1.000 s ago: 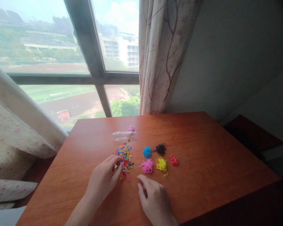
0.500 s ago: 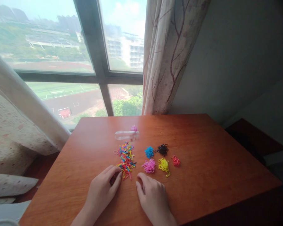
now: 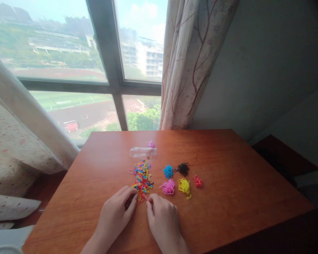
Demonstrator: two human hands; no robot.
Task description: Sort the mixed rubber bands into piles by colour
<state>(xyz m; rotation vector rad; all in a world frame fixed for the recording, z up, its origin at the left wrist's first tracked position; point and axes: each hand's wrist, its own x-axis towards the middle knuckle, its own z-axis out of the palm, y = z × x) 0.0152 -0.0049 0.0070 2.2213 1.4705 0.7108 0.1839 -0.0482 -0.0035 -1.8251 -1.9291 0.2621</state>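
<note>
- Pinching, as far as the view shows: right hand point(image 3: 163, 215), thumb and forefinger nearly together on a coral-red band point(image 3: 146, 198), a thin elastic-looking loop.
- The band lies at the near end of the mixed pile point(image 3: 142, 174); its far end runs in among other loops there, so I cannot tell whether it is free of them.
- Just left of the grip: left hand point(image 3: 116, 210), thumb and forefinger curled to a narrow gap, tips at the pile's near-left edge. Cannot tell whether anything is between them.
- Beyond the grip, reaching away toward the window: the rest of the mixed pile, loops of red, yellow, blue, pink and black overlapping.
- Right of the grip and a little farther off: pink heap point(image 3: 168, 187), then yellow heap point(image 3: 184, 185), with red heap point(image 3: 198, 181) outermost.
- Behind the pink and yellow: blue heap point(image 3: 168, 171) and black heap point(image 3: 184, 168), close neighbours.
- Farthest from the grip on the wooden tabletop point(image 3: 228, 165): clear plastic packaging point(image 3: 141, 152), a pink object point(image 3: 151, 144) behind it, too blurred to name.
- Risks, my judgement: a snagged loop could drag others along; a light pinch could let it spring away; a low wrist could brush the pink heap into the yellow.
</note>
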